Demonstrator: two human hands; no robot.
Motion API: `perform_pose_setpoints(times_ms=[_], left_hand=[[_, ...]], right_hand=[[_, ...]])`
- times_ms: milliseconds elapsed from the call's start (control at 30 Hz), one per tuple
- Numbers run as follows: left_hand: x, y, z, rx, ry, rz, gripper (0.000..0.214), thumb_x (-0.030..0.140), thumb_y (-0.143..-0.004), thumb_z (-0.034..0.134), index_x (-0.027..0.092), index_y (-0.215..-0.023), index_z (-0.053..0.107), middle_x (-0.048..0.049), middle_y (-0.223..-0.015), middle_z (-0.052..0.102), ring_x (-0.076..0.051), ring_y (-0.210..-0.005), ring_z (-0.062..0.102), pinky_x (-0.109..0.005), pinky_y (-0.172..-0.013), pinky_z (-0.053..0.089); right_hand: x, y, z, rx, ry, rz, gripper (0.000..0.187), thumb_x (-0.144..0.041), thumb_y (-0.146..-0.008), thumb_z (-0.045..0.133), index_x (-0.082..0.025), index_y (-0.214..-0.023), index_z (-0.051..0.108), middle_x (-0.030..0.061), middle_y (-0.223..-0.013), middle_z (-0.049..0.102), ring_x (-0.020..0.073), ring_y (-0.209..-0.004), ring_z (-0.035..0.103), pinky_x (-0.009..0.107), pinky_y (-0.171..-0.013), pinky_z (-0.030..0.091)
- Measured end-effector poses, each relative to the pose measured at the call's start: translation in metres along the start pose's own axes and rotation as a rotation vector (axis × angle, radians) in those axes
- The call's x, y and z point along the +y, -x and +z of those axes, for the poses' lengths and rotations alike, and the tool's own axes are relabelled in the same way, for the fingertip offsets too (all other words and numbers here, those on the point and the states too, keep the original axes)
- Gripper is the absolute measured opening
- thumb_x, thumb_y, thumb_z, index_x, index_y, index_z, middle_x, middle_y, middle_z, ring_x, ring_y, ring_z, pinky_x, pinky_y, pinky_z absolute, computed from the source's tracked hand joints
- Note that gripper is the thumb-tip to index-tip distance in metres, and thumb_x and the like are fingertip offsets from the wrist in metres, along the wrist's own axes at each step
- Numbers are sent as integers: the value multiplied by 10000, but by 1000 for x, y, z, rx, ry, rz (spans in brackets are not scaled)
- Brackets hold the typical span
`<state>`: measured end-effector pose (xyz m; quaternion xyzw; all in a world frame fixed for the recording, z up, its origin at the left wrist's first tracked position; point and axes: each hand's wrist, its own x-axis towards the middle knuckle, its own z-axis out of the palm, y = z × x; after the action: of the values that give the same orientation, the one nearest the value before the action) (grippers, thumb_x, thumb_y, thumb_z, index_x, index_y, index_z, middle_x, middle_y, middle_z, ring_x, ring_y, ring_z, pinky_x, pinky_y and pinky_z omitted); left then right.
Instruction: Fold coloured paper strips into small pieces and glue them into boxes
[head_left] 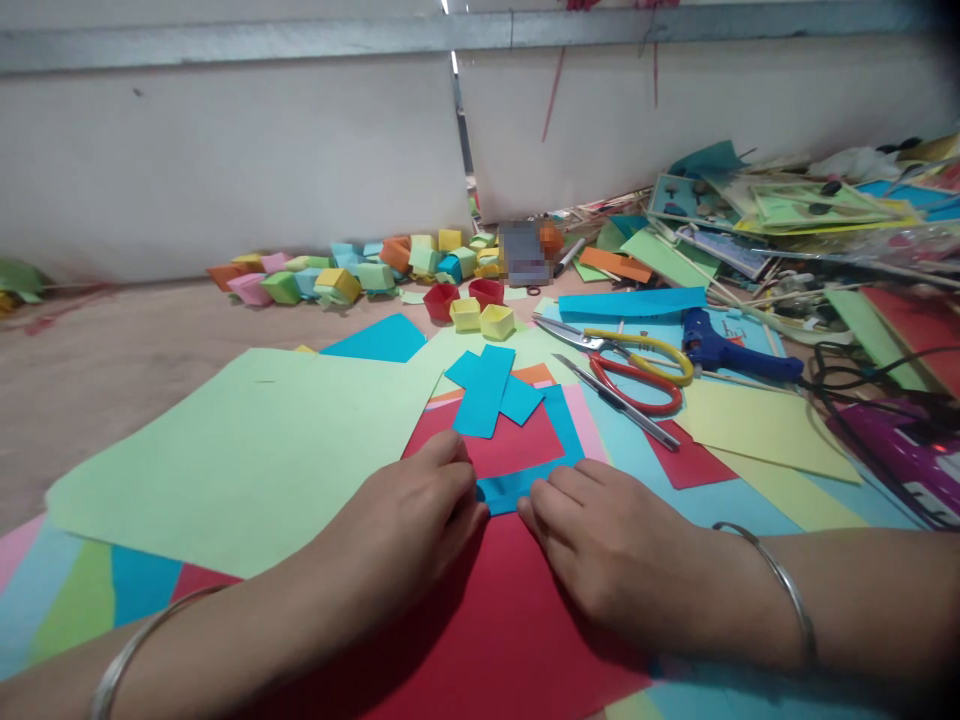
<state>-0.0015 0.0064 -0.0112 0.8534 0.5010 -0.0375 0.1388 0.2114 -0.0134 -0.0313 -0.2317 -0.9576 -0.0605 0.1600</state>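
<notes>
A narrow blue paper strip (504, 492) lies across the red paper (517, 620) in front of me. My left hand (427, 505) pinches its left end, fingers curled. At the other end, my right hand (585, 525) grips the strip with its fingers closed. Just beyond the strip, several short blue paper pieces (486, 390) lie crossed over one another on smaller red paper. The fingertips hide both ends of the strip, so I cannot tell how it is folded there.
Scissors (637, 365), a pen (619, 400) and a blue glue gun (739, 350) lie to the right. Light green paper (247, 460) spreads at left. Small folded paper boxes (337, 285) stand toward the white wall (225, 160). Craft scraps (787, 210) pile up at far right.
</notes>
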Motion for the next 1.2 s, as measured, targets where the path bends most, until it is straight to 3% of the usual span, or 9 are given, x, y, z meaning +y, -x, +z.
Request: perform_pose_setpoints(times_ms=[200,400,600,800,1000,1200], left_hand=[[5,-1,-5,-41,-75,-18,285,207,-917,371,158,-749,596,-83,-886,579,-161,-663,537,-308,-613,411],[4,-2,-5,-51,-193,69,379,145,-935,326,168,-681,606,-81,-753,576,-214,-726,532,-313,-582,370],[-1,0,-5,7,-69,30,227,253,-917,486,171,-744,609,-59,-826,570,-171,-651,504,-296,-569,359],[-6,-5,-4,-43,-68,75,366,215,-940,393,160,-655,615,-77,-797,577,-197,-708,502,-338,-645,381],[-9,-5,-6,-51,-84,168,397,196,-905,459,181,-541,616,-62,-649,532,-232,-743,485,-343,-635,340],[-9,-6,-11,-86,-43,126,347,186,-878,486,176,-552,609,-62,-732,561,-203,-731,501,-317,-628,347]], right_hand=[[0,-1,0,6,-30,-2,245,-56,-909,452,-140,-723,588,68,-742,554,180,-670,395,341,-562,225],[0,-1,0,-14,22,-30,230,-57,-930,419,-117,-808,605,64,-742,556,180,-661,393,343,-560,210],[-4,2,-3,-71,96,-42,205,-66,-914,449,-115,-800,612,84,-734,558,188,-666,403,343,-569,203],[-3,1,-2,-57,45,-41,238,-63,-910,458,-127,-739,610,91,-749,561,191,-670,407,344,-567,213],[-4,0,0,-71,1,-7,206,-58,-882,494,-135,-724,601,89,-775,571,189,-665,393,339,-558,228],[-6,0,1,-48,-16,15,189,-54,-861,503,-139,-728,607,76,-752,557,194,-648,385,347,-559,240]])
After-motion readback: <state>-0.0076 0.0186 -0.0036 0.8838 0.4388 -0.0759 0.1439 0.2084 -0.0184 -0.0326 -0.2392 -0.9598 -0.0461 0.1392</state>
